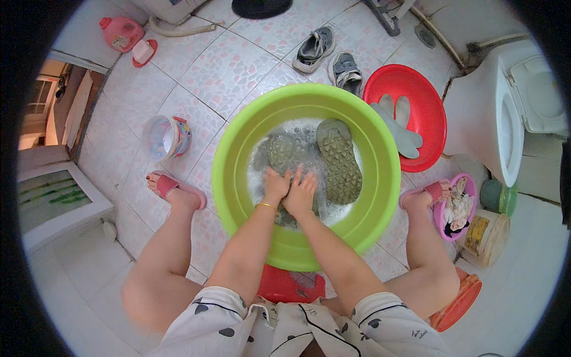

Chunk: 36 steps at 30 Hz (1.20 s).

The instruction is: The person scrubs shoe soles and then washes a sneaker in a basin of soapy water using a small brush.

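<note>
A large lime-green basin (pixel 232 143) stands before me, holding grey, sudsy water. In it a shoe (pixel 340 162) lies sole up on the right, its patterned olive-grey tread showing. A second, mostly submerged shoe (pixel 281 150) is on the left under foam. My left hand (pixel 276 185), with a gold bangle at the wrist, has its fingers curled at the near part of that left shoe. Right beside it, my right hand (pixel 301 193) lies over the same shoe with fingers spread. Suds and my hands hide most of this shoe.
Two grey sneakers (pixel 314 49) stand beyond the basin. A red basin (pixel 429 113) with grey insoles (pixel 407 141) is at the right, near a toilet (pixel 505 125). A small bucket (pixel 159 140) stands left. A pink basket (pixel 467 219) holds cloths. A pink jug (pixel 121 34) sits far left.
</note>
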Each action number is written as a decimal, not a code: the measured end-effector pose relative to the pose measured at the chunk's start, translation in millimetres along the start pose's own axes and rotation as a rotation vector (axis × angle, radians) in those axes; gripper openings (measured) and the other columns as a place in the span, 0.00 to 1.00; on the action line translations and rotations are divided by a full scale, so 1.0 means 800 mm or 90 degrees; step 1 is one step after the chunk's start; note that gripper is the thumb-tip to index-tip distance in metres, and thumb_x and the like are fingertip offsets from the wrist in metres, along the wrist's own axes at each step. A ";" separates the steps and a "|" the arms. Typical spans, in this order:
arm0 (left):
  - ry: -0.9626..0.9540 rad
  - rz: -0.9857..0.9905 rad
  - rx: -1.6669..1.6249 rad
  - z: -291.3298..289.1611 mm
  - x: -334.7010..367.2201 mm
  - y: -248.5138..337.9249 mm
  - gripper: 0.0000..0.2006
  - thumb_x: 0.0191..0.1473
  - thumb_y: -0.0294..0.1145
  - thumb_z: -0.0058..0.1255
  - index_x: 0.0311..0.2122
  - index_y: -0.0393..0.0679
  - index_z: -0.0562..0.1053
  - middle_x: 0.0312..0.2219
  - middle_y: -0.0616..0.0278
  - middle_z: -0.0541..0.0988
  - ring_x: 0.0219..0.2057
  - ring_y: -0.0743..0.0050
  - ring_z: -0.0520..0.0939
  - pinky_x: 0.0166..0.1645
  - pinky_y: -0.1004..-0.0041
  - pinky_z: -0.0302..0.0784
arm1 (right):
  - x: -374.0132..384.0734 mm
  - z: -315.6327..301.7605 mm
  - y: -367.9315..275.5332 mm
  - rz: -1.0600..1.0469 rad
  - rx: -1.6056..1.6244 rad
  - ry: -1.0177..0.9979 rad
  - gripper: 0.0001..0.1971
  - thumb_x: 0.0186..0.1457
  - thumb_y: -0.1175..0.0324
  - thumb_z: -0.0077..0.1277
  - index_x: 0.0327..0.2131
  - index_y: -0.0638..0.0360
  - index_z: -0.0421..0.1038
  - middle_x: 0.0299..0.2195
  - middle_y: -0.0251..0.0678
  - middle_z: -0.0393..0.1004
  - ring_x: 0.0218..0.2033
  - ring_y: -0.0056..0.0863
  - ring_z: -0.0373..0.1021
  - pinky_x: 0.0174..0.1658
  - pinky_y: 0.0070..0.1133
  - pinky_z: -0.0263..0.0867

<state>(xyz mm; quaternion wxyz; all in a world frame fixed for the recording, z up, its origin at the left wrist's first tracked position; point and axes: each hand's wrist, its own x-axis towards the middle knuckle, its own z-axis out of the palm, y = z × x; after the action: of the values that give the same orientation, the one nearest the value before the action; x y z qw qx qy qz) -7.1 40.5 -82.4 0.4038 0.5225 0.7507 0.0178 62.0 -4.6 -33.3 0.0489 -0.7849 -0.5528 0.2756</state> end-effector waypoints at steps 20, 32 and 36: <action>-0.304 0.141 -0.696 -0.219 -0.177 0.158 0.16 0.50 0.47 0.42 0.42 0.53 0.63 0.32 0.69 0.64 0.31 0.79 0.65 0.38 0.72 0.61 | -0.037 -0.284 0.011 -0.184 0.330 0.221 0.59 0.24 0.57 0.65 0.56 0.69 0.36 0.50 0.54 0.48 0.53 0.47 0.47 0.57 0.30 0.45; -0.567 0.206 -0.782 -0.292 -0.247 0.221 0.20 0.54 0.53 0.35 0.41 0.46 0.63 0.30 0.60 0.70 0.28 0.71 0.71 0.40 0.69 0.67 | -0.090 -0.442 -0.037 -0.386 0.273 0.232 0.55 0.24 0.63 0.62 0.56 0.70 0.37 0.45 0.52 0.51 0.51 0.45 0.50 0.55 0.27 0.49; -0.470 0.100 -0.931 -0.295 -0.231 0.237 0.24 0.52 0.47 0.41 0.45 0.34 0.61 0.35 0.57 0.71 0.36 0.63 0.72 0.47 0.66 0.65 | -0.082 -0.445 -0.045 -0.405 0.288 0.247 0.56 0.23 0.65 0.62 0.56 0.67 0.38 0.43 0.50 0.52 0.50 0.45 0.50 0.55 0.28 0.49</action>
<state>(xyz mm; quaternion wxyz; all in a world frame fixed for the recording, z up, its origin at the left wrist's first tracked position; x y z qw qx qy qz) 15.5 72.2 270.1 0.8606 0.1510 0.3297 0.3577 189.4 32.0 305.4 0.4047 -0.5826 -0.6734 0.2084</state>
